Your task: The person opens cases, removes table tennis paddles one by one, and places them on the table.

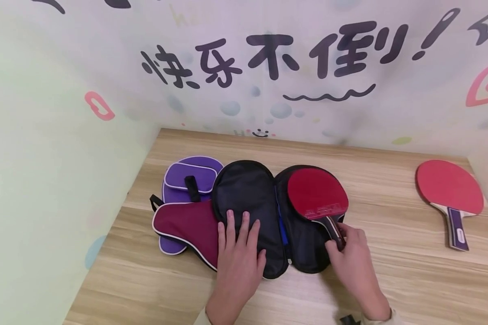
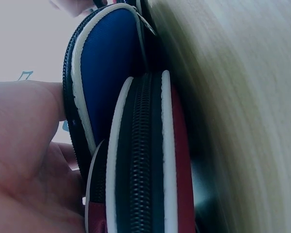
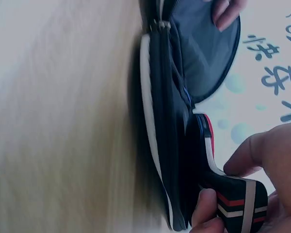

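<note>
A paddle case lies unzipped and spread like a book, its black inner flap (image 1: pixel 246 189) on the left and its other half (image 1: pixel 305 253) on the right. Flat on the flap rests my left hand (image 1: pixel 237 266), fingers straight. My right hand (image 1: pixel 354 259) grips the dark handle (image 3: pixel 237 201) of a red table tennis paddle (image 1: pixel 317 192), whose blade overlaps the right half of the case. In the left wrist view the flap's blue outside (image 2: pixel 111 68) shows, with a white trim. Partly under the flap lies a zipped maroon paddle case (image 1: pixel 189 225).
A purple paddle case (image 1: pixel 187 178) lies at the left, partly beneath the maroon one. On the right of the wooden table (image 1: pixel 390 271) lies a second red paddle (image 1: pixel 449 187), handle toward me. Printed walls (image 1: pixel 268 113) border the table at the back and sides.
</note>
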A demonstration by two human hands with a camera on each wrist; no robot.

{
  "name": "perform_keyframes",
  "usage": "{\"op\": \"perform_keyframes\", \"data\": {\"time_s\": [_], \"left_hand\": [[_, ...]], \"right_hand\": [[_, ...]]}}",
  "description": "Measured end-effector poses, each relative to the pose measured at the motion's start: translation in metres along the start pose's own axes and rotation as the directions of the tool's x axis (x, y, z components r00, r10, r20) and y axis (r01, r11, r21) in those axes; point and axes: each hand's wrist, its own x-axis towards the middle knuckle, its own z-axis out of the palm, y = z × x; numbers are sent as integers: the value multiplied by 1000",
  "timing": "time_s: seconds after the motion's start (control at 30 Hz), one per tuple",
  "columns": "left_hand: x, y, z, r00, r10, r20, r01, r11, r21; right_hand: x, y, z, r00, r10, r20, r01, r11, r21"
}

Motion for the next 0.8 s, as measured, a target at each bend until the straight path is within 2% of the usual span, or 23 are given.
{"op": "perform_keyframes", "data": {"time_s": [0.17, 0.47, 0.63, 0.8], "left_hand": [[1, 0, -1, 1000, 4, 1, -4, 1000, 1], [1, 2, -2, 1000, 0, 10, 0, 1000, -6], [0, 0, -2, 1000, -12, 17, 12, 1000, -12], [0, 1, -2, 1000, -10, 15, 11, 1000, -19]], "right_hand": [[5, 7, -8, 999, 20, -29, -20, 999, -31], [4, 14, -10, 987, 2, -162, -5, 1000, -16], [-1, 16, -9, 971, -24, -238, 28, 999, 14], [-4, 19, -18, 949, -15, -314, 33, 998, 53]]}}
